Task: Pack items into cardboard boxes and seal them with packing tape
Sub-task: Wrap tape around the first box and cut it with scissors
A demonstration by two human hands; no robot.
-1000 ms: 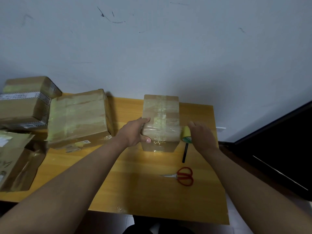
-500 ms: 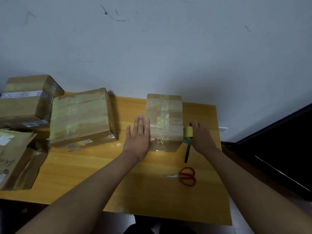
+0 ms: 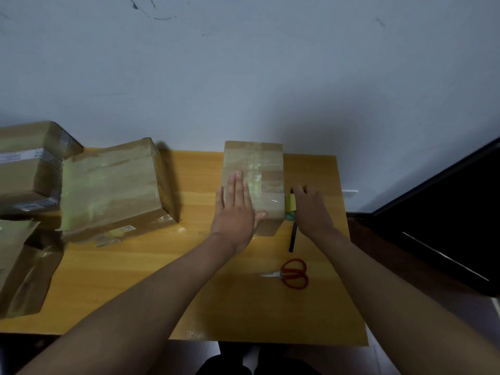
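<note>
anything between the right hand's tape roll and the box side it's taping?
Nothing visible. The right hand holds the tape roll right at the box edge; the black pen and scissors lie nearer the person, out of the way.

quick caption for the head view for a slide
Left hand pressed flat on a taped cardboard box while the right hand holds a yellow tape roll at its side.

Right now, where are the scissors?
The red-handled scissors lie on the wooden table, right of centre, nearer than the black marker, between the forearms.
</note>
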